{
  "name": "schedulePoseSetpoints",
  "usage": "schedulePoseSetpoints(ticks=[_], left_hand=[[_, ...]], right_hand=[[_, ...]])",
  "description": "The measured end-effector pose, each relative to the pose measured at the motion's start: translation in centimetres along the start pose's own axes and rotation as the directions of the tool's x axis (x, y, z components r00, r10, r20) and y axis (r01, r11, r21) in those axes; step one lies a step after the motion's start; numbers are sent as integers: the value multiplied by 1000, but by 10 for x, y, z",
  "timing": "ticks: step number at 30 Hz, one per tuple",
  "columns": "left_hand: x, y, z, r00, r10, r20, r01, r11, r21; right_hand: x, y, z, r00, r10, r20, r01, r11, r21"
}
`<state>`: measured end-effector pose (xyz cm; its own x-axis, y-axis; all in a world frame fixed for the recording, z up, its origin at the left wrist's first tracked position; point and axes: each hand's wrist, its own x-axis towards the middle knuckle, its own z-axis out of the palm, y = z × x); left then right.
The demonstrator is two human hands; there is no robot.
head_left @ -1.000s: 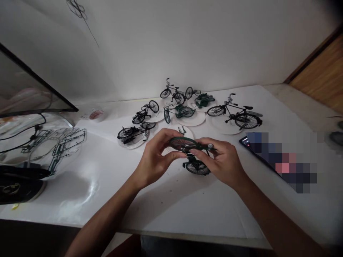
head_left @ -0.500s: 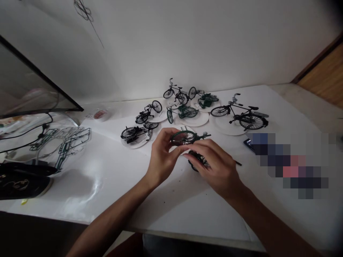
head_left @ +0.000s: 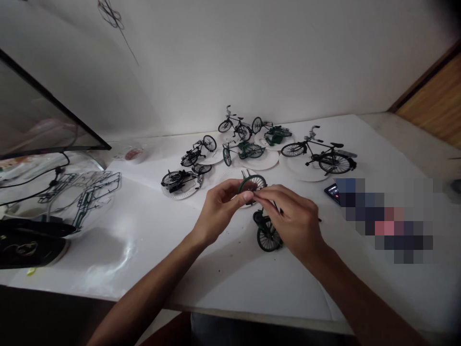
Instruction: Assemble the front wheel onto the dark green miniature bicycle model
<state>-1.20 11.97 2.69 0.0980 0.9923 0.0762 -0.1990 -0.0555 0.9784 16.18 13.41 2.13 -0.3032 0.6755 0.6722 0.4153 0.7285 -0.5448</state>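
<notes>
My left hand (head_left: 220,209) and my right hand (head_left: 290,216) meet above the white table, pinching a small green-rimmed spoked model bicycle wheel (head_left: 254,182) between their fingers. Its hub is hidden behind my fingertips. Below my right hand, a second spoked wheel (head_left: 268,239) stands on the table, seemingly part of the same dark model bicycle. Its frame is mostly hidden by my hand. A thin dark rod (head_left: 319,220) sticks out past my right hand. Behind the top wheel lies the rim of a paper plate (head_left: 232,174).
Several model bicycles (head_left: 319,154) stand on paper plates across the back of the table. Green parts on a sprue (head_left: 93,197) lie at the left, near a dark screen (head_left: 46,108) and a black object (head_left: 29,245). A phone (head_left: 332,192) lies at the right, partly blurred.
The green wheel has turned and risen toward the back of the table. The lower wheel has swung forward and now stands clear of my right hand. My hands sit closer together.
</notes>
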Motion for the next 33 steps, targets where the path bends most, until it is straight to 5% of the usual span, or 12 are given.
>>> schedulePoseSetpoints(ticks=[5, 10, 14, 20, 24, 33], left_hand=[[-3, 13, -5, 993, 20, 113, -26, 999, 48], [-7, 12, 0, 967, 247, 58, -254, 937, 242], [-8, 8, 4, 949, 315, 7, -301, 902, 310], [-9, 13, 3, 966, 250, 70, -260, 932, 252], [-10, 10, 2, 942, 268, 204, -315, 914, 255], [-9, 7, -3, 952, 204, 229, -274, 901, 337]], right_hand=[[5, -2, -7, 941, 315, -123, -285, 935, 209], [7, -3, -8, 855, 518, 1, -479, 790, 382], [7, -2, -7, 827, 554, 90, -530, 719, 449], [7, 3, -8, 774, 618, 139, -597, 638, 486], [8, 4, -8, 756, 643, 122, -615, 634, 470], [10, 0, -9, 769, 617, 167, -620, 656, 431]])
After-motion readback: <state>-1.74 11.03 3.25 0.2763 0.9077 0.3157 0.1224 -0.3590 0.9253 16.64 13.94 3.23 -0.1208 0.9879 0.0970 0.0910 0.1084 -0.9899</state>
